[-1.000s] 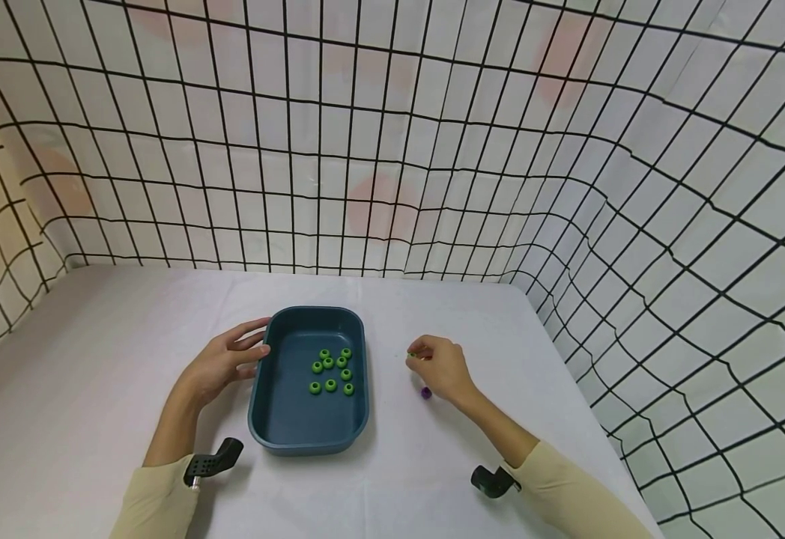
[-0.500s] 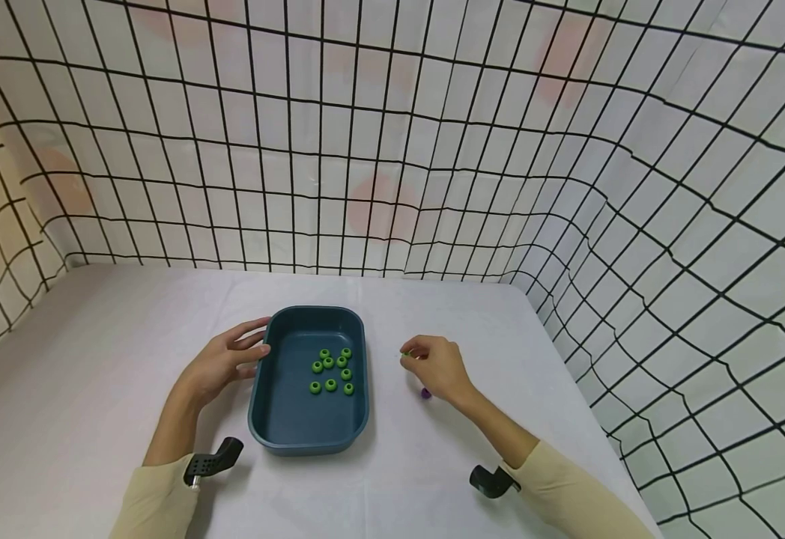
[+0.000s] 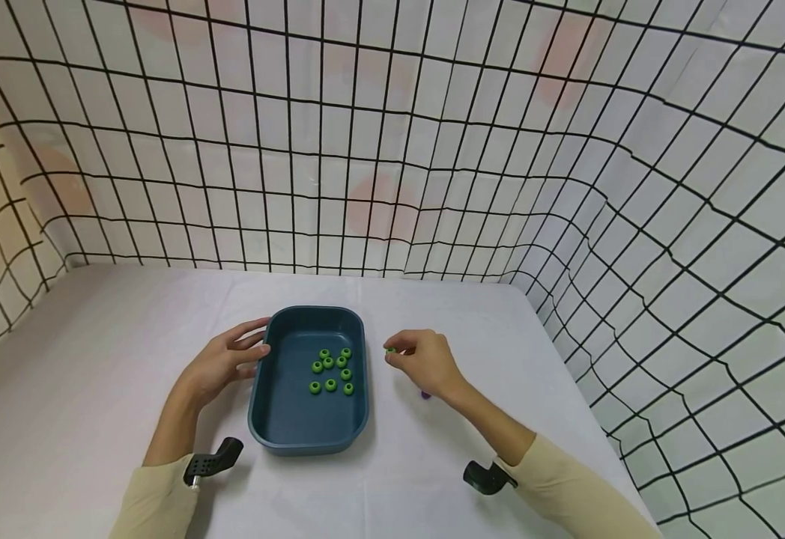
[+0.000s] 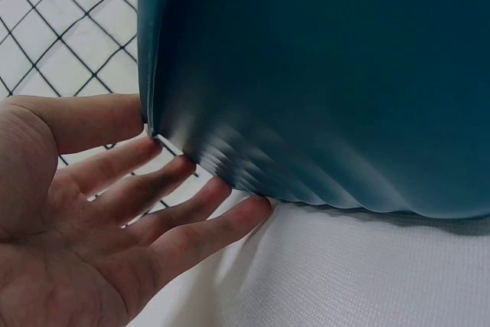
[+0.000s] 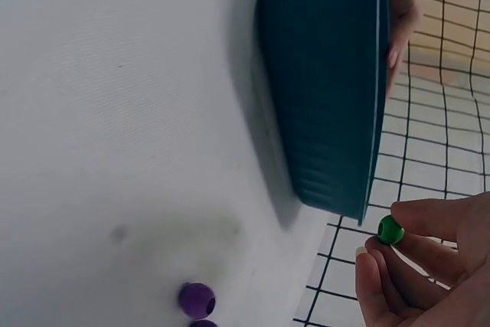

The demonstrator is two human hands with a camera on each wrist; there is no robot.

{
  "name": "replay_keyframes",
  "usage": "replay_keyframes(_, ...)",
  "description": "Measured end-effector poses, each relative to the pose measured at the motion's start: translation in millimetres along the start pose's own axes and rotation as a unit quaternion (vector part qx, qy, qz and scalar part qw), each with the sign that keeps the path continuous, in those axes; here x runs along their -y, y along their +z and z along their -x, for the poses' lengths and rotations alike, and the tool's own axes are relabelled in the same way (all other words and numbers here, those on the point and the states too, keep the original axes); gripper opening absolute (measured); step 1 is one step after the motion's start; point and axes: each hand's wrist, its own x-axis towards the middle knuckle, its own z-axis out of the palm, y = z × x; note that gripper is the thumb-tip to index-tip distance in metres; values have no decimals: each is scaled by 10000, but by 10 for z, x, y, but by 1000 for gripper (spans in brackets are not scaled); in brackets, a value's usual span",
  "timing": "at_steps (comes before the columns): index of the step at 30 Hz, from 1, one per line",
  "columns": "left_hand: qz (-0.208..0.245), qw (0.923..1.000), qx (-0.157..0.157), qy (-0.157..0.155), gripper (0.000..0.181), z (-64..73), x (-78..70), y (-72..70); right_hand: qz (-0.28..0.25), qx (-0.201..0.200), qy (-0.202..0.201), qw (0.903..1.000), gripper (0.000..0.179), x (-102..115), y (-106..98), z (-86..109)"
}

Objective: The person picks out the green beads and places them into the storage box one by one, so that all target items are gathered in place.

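Note:
A blue rectangular tray (image 3: pixel 308 419) stands on the white cloth, with several green beads (image 3: pixel 330 385) lying inside. At its left side is my left hand (image 3: pixel 220 364), thumb at the rim and fingers extended. In the left wrist view those fingertips (image 4: pixel 256 208) touch the low outer wall. My right hand (image 3: pixel 433 364) pinches one green bead (image 5: pixel 390 230) between thumb and fingers, held just right of the tray. Below that hand a purple bead (image 3: pixel 426 394) rests on the cloth, partly hidden. The right wrist view shows the purple bead (image 5: pixel 197 300) with part of another purple one.
White cloth (image 3: pixel 392 486) covers the table around the tray. Black grid netting (image 3: pixel 338 180) stands along the back and both sides. Each wrist wears a black camera, such as the left camera mount (image 3: pixel 213 460).
My right hand has moved left toward the tray, carrying the pinched green bead. The left hand, the tray and the beads in it look the same.

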Motion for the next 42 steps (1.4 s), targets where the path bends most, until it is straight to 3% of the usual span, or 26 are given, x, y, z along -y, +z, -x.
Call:
replay_keyframes(19, -34, 10000, -21, 11, 68, -27, 0, 7, -247, 550, -434, 9972, 13, 398, 182, -137)
replay_keyframes(30, -40, 10000, -79, -32, 69, -28, 0, 10, -374, 814, -436, 9950, 15, 484, 286, -161)
replay_keyframes(42, -84, 9999, -103, -29, 68, -37, 13, 7, -311, 833, -533, 9946, 14, 575, 349, -151)
